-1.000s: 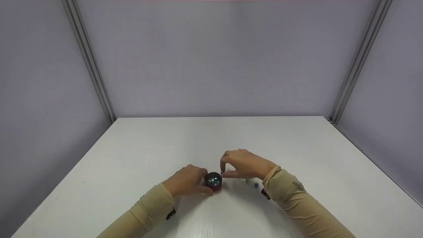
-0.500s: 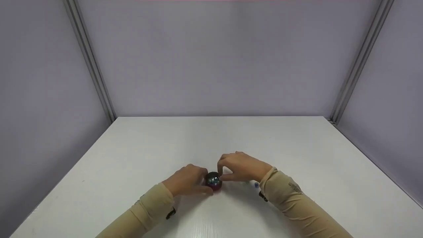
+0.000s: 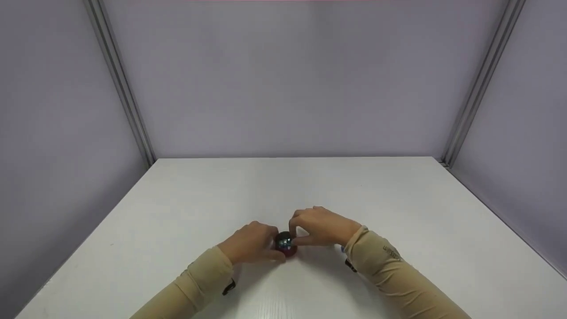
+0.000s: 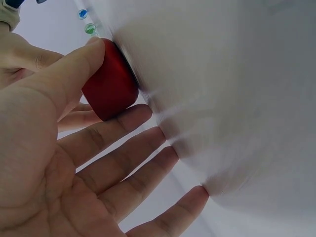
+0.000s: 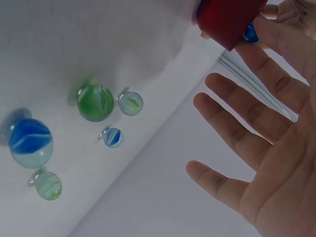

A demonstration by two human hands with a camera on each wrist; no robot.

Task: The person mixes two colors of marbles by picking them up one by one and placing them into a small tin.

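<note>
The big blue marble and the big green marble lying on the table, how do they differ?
The big blue marble has blue and white swirls over a pale, clear lower part; the big green marble is green nearly all through. In the right wrist view the blue one looks slightly larger and lies farther from the red cup; the green one lies nearer it. Both are round glass, loose on the white table, untouched.

A bare recording booth: plain grey wall panels (image 3: 283, 79) joined by metal corner rails (image 3: 119, 84) enclose a white tabletop (image 3: 398, 199).
</note>
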